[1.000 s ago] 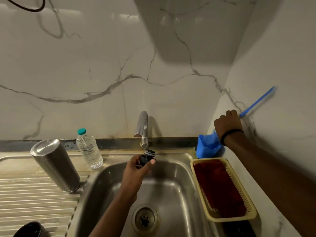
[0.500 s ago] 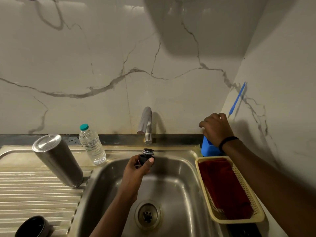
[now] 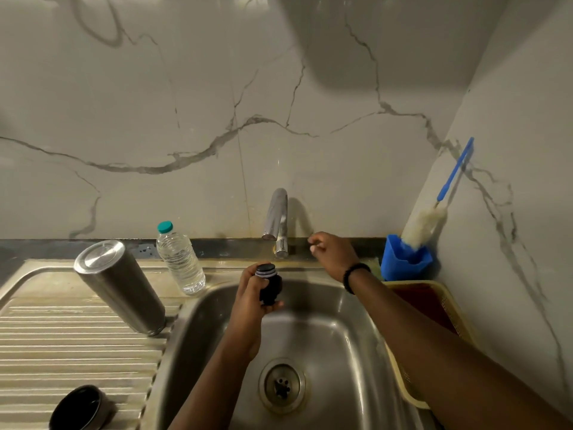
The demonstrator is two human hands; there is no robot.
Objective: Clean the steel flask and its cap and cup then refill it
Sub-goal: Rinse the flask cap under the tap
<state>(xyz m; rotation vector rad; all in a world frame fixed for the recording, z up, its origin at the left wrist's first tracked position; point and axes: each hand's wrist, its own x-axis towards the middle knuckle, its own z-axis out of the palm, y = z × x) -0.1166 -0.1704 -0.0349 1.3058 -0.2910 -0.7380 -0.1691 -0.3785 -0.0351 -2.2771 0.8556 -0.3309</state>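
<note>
One steel flask [image 3: 119, 287], one black cap [image 3: 269, 286], one dark cup [image 3: 80, 408], one plastic water bottle [image 3: 180, 259] and one bottle brush [image 3: 434, 209] are in view, with one tap [image 3: 277, 223] over one sink [image 3: 325, 330]. The flask stands upside down on the ribbed draining surface [image 3: 62, 342] left of the sink, its flat base uppermost and its long axis leaning up and to the left in this wide view. The cup sits near the bottom-left corner of that surface, well apart from the flask. The left hand [image 3: 252, 301] grips the cap over the sink below the tap spout, threaded end pointing up and away, thumb curled beneath it. The right hand [image 3: 333, 252] is loosely curled just right of the tap, grasping nothing. The brush stands in a blue holder [image 3: 403, 262] beside a yellow basket [image 3: 434, 321].
</note>
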